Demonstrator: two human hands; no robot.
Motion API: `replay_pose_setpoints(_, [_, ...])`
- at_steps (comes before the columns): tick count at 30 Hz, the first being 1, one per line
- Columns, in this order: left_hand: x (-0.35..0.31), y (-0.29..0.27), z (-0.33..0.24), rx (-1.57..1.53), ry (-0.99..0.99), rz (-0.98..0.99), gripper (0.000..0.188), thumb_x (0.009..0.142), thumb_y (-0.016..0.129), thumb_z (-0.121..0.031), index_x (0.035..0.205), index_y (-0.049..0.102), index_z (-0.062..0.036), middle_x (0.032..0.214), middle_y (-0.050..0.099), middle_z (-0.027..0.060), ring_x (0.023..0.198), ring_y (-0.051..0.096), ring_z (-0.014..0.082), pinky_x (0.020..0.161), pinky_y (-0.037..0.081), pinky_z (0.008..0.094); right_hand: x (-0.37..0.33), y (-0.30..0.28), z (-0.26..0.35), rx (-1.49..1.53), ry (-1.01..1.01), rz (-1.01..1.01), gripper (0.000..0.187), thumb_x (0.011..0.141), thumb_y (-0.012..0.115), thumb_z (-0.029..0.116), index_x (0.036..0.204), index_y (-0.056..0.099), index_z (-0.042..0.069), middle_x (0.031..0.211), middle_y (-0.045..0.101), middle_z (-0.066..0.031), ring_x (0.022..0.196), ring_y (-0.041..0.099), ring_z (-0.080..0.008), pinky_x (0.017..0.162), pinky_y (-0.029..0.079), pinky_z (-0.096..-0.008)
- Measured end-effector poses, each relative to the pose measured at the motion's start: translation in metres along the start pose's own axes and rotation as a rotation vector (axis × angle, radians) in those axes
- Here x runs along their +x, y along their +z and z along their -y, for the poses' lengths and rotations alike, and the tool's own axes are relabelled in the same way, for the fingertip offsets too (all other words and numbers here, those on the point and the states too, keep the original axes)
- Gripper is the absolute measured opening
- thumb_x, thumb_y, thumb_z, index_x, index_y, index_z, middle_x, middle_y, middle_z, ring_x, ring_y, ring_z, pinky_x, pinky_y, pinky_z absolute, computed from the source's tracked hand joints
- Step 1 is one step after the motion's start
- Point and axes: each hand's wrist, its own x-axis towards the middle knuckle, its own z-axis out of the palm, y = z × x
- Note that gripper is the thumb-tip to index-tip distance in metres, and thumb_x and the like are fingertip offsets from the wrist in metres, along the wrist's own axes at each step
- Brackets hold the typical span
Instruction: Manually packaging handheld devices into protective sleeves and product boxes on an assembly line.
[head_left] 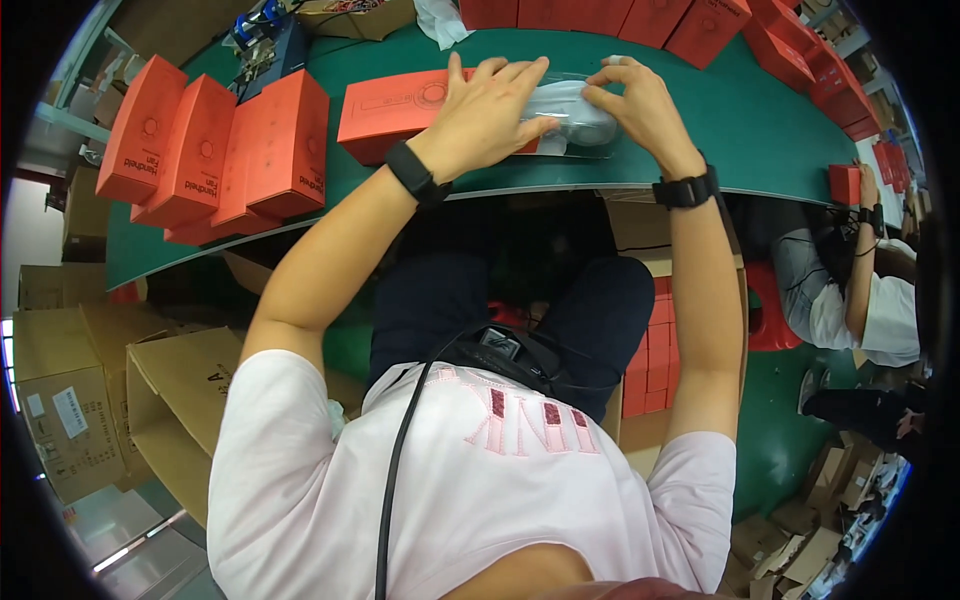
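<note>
A red printed box lies on its side on the green table in front of me. From its right end sticks out a clear plastic tray holding a pale, rounded item in a whitish bag. My left hand rests across the box's right end, fingers spread, thumb stretched toward the tray. At the tray's far right side my right hand pinches its edge between thumb and index finger. A fingertip of that hand has a white cover. How far the tray sits inside the box is hidden.
Several red boxes stand at the left of the green table; more red boxes line its far side. Red boxes fill a carton below. Open cartons stand at lower left. A co-worker sits at right.
</note>
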Motion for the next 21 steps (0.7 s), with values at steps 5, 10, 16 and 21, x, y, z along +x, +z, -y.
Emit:
replay_pose_setpoints(5, [0.003,0.0,0.004,-0.18,-0.09,0.051,0.079,0.087,0.072,-0.05,0.149,0.045,-0.0098,0.141,0.056,0.0153,0.136,0.045,0.0343,0.115,0.022,0.0664,0.001,0.011,-0.002,0.145,-0.12,-0.289,0.022,0.095,0.066,0.021,0.102,0.07,0.001,0.108,0.07,-0.0168,0.099,0.066,-0.0278,0.082,0.052,-0.036])
replay_pose_setpoints(10, [0.003,-0.001,0.005,-0.177,-0.104,0.032,0.083,0.084,0.076,-0.049,0.15,0.044,-0.0091,0.137,0.058,0.0188,0.136,0.046,0.0365,0.113,0.025,0.0651,0.008,-0.02,0.049,0.197,-0.016,-0.385,0.023,0.102,0.06,0.022,0.108,0.067,0.001,0.102,0.071,-0.0146,0.086,0.067,-0.0212,0.075,0.052,-0.0314])
replay_pose_setpoints(16, [0.043,-0.012,-0.032,-0.906,0.168,-0.487,0.07,0.09,0.071,-0.046,0.143,0.049,-0.0042,0.134,0.06,0.0184,0.132,0.052,0.0379,0.11,0.039,0.0569,0.018,-0.045,0.106,0.118,-0.209,-0.441,0.02,0.099,0.062,0.017,0.111,0.06,0.001,0.112,0.063,-0.0218,0.094,0.067,-0.0304,0.08,0.052,-0.0421])
replay_pose_setpoints(21, [0.062,-0.056,-0.018,-1.659,0.043,-0.612,0.071,0.087,0.076,-0.003,0.148,0.039,-0.0064,0.122,0.062,0.0104,0.112,0.063,0.0228,0.092,0.054,0.0347,-0.014,-0.101,0.104,0.226,-0.182,-0.932,0.024,0.102,0.06,0.018,0.116,0.068,0.0,0.106,0.072,-0.0113,0.091,0.068,-0.0174,0.082,0.053,-0.0296])
